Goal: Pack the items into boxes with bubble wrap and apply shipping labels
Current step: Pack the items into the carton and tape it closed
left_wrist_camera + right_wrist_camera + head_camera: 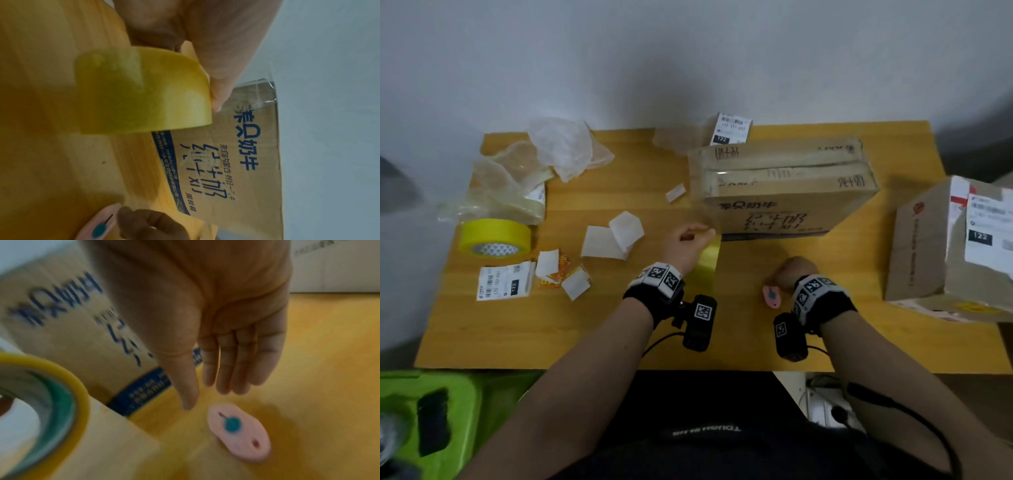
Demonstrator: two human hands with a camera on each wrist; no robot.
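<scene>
A brown cardboard box (pixel 780 192) with blue print and clear tape over its flaps stands at the back middle of the table. My left hand (pixel 697 237) grips a yellow tape roll (pixel 707 260) just in front of the box's near left corner; in the left wrist view the tape roll (pixel 144 91) is on edge, held between fingers and palm. My right hand (pixel 789 270) hovers with straight fingers over a pink cutter (pixel 772 296) lying flat on the table. The right wrist view shows the fingers (pixel 226 369) pointing down just short of the pink cutter (pixel 238 431), not touching it.
A second, labelled box (pixel 948 246) sits at the table's right edge. A larger yellow tape roll (pixel 494 236), crumpled plastic wrap (pixel 561 147), label backings (pixel 613 240) and a shipping label (pixel 505 281) lie on the left. Another label (pixel 731 128) leans behind the box. A green bin (pixel 431 425) stands lower left.
</scene>
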